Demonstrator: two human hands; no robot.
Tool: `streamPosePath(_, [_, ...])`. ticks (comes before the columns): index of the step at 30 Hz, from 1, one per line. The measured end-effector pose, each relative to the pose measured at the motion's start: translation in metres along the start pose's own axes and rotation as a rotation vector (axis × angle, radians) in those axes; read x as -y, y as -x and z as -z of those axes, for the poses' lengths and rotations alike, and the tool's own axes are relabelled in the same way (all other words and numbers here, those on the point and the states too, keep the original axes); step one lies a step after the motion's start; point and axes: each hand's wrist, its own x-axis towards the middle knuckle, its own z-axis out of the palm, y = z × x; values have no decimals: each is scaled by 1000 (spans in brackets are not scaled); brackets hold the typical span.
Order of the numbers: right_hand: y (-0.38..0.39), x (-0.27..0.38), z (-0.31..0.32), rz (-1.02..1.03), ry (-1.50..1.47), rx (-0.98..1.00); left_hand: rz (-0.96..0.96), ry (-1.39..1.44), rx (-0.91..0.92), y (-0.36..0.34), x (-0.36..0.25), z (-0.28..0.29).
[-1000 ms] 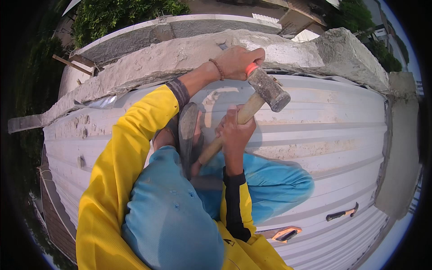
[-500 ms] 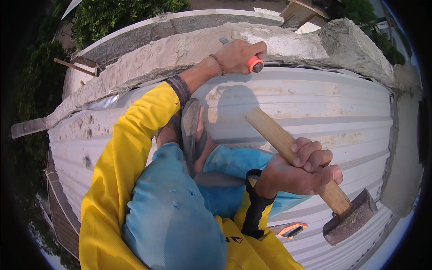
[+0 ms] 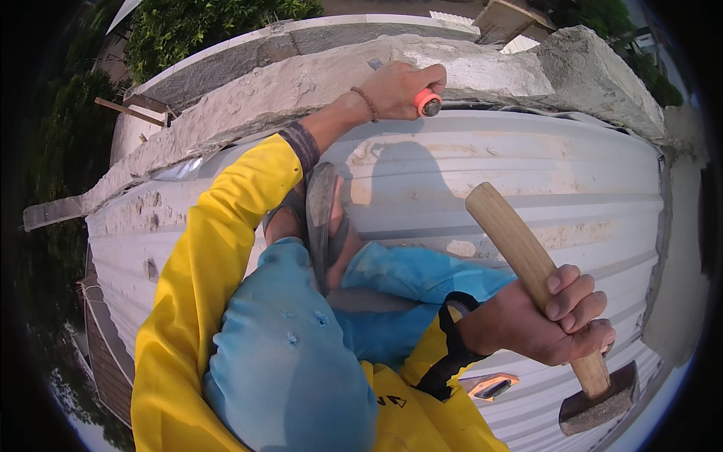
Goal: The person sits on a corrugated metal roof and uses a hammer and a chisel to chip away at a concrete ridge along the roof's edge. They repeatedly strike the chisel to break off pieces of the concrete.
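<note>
My left hand (image 3: 399, 90) grips a chisel with an orange hand guard (image 3: 426, 101), set against the rough top of a concrete beam (image 3: 294, 89); its flat blade pokes out just beyond my fingers. My right hand (image 3: 565, 316) is wrapped round the wooden handle of a sledgehammer (image 3: 516, 248), whose heavy metal head (image 3: 599, 407) hangs low at the right, away from the chisel. Below my left wrist, my sandaled foot (image 3: 324, 226) rests among the folds of my blue-trousered legs.
White corrugated roofing (image 3: 482, 166) lies beneath me, scattered with crumbs of rubble. An orange-handled saw (image 3: 493, 386) lies near my right side. A concrete ledge (image 3: 678, 233) borders the right; another wall (image 3: 248, 53), trees (image 3: 188, 38) and timber pieces (image 3: 128, 110) are beyond the beam.
The hammer has swung away from the chisel, down and to the right, in my right hand. My left hand has shifted slightly up in view with the chisel.
</note>
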Motion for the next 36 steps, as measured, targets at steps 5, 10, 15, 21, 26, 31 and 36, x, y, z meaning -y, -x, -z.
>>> streamPosePath(5, [82,-94,6,-693,230,228,-30,-97,20,1,4,2])
streamPosePath(10, [106,-107,26,-1071,338,367,-80,-203,-27,12,32,17])
streamPosePath(15, [66,-72,37,-775,301,197,-84,-103,-108,13,12,8])
streamPosePath(21, [52,-50,38,-656,221,99,-95,-166,-125,29,-24,-9])
streamPosePath(26, [53,-29,25,-508,213,167,28,-61,-193,37,-17,14])
streamPosePath(31, [36,-1,-18,-122,104,86,-3,-29,-265,38,-3,18])
streamPosePath(36, [92,-70,-18,-480,211,193,8,-33,-242,35,-4,19])
